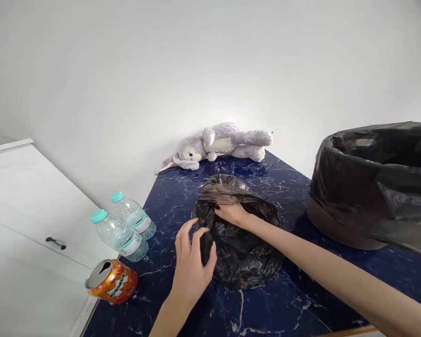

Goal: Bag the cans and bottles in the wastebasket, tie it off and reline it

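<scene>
A black plastic trash bag (249,262) lies crumpled on the dark blue marbled tabletop, its mouth spread upward. My right hand (231,213) reaches into the mouth of the bag, with a fold of thin plastic over the fingers. The fingertips are mostly hidden, so what they hold, if anything, does not show clearly. Close to the bag's left edge is my left hand (192,257), its fingers curved and apart with nothing between them.
Two clear water bottles (121,236) with turquoise caps and an opened orange Mirinda can (115,283) stand at the left. A grey plush rabbit (217,140) lies against the wall. At right stands a bin (340,227) lined with black plastic. A white cabinet (31,224) is far left.
</scene>
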The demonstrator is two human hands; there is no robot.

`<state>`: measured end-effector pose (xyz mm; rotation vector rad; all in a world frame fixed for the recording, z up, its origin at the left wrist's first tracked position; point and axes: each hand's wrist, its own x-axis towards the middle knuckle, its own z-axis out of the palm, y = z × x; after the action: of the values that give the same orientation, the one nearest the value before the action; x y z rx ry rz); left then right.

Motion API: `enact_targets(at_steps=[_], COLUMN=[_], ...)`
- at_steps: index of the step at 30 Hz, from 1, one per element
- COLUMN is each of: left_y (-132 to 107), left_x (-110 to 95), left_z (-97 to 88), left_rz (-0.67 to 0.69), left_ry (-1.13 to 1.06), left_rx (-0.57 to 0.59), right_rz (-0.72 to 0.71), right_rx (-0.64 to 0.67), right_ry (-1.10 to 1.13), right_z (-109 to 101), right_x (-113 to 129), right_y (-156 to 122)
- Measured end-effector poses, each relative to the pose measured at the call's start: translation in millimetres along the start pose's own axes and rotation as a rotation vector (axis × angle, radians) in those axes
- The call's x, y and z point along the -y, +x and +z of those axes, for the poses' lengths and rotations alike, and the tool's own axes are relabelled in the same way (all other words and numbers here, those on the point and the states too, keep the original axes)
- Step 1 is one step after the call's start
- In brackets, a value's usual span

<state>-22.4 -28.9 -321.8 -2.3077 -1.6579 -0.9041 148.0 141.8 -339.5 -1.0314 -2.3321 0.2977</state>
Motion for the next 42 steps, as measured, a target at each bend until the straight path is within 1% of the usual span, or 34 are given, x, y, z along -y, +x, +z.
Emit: enact_targets(at_steps=[2,4,5,7,9,10,11,13,15,16,17,20,21,22,23,25,27,28,30,31,32,33,34,36,38,42], left_y=[24,45,53,64,67,67,66,62,58,57,55,49,47,43,40,33,26,23,19,18,17,16,14,11,7,1], left_x=[3,7,10,13,15,16,16,15,8,2,-5,-25,-30,-33,-33,-27,-13,-4,14,22,29,35,40,47,52,63], left_z=[19.1,31.6,34.9,36.3,34.2,32.7,31.2,27.0,19.1,13.5,7.0,-12.2,-17.0,-20.7,-23.3,-26.7,-29.6,-31.2,-34.3,-35.4,-36.0,-36.0,-35.3,-32.6,-29.0,-23.8], left_rz=[-0.042,-0.096,-0.119,-0.137,-0.120,-0.107,-0.091,-0.060,0.010,0.075,0.159,0.414,0.458,0.463,0.433,0.284,0.042,-0.099,-0.391,-0.513,-0.603,-0.659,-0.686,-0.693,-0.706,-0.767], left_ry=[0.005,-0.007,-0.027,-0.079,-0.095,-0.085,-0.066,-0.009,0.040,0.052,0.048,-0.021,-0.043,-0.060,-0.076,-0.120,-0.186,-0.225,-0.307,-0.355,-0.409,-0.467,-0.520,-0.598,-0.628,-0.591], left_rx=[-0.016,0.003,0.045,0.180,0.293,0.313,0.302,0.204,0.090,0.069,0.084,0.246,0.274,0.273,0.248,0.159,0.072,0.033,-0.048,-0.095,-0.148,-0.199,-0.242,-0.286,-0.285,-0.216], right_rz=[0.061,0.113,0.134,0.168,0.188,0.198,0.212,0.261,0.322,0.353,0.379,0.419,0.418,0.410,0.397,0.361,0.336,0.337,0.363,0.380,0.396,0.406,0.412,0.414,0.405,0.371], right_rx=[-0.023,-0.028,-0.028,-0.030,-0.047,-0.063,-0.086,-0.133,-0.143,-0.130,-0.107,-0.013,0.020,0.051,0.073,0.093,0.085,0.082,0.095,0.101,0.107,0.108,0.104,0.094,0.081,0.069], right_ry=[0.002,0.008,0.012,0.019,0.045,0.073,0.112,0.230,0.395,0.484,0.569,0.750,0.790,0.833,0.886,1.018,1.118,1.130,1.082,1.044,1.007,0.972,0.937,0.872,0.819,0.745], right_z=[-3,-9,-12,-23,-36,-43,-50,-65,-79,-86,-92,-108,-112,-114,-115,-114,-109,-105,-94,-88,-81,-74,-68,-58,-51,-45], right_x=[2,5,6,8,10,11,13,19,27,31,36,48,51,54,57,59,56,53,44,39,33,28,23,17,15,16], right_y=[-5,-13,-17,-30,-47,-58,-69,-92,-113,-121,-127,-134,-134,-133,-132,-128,-125,-124,-123,-122,-122,-123,-123,-124,-125,-127])
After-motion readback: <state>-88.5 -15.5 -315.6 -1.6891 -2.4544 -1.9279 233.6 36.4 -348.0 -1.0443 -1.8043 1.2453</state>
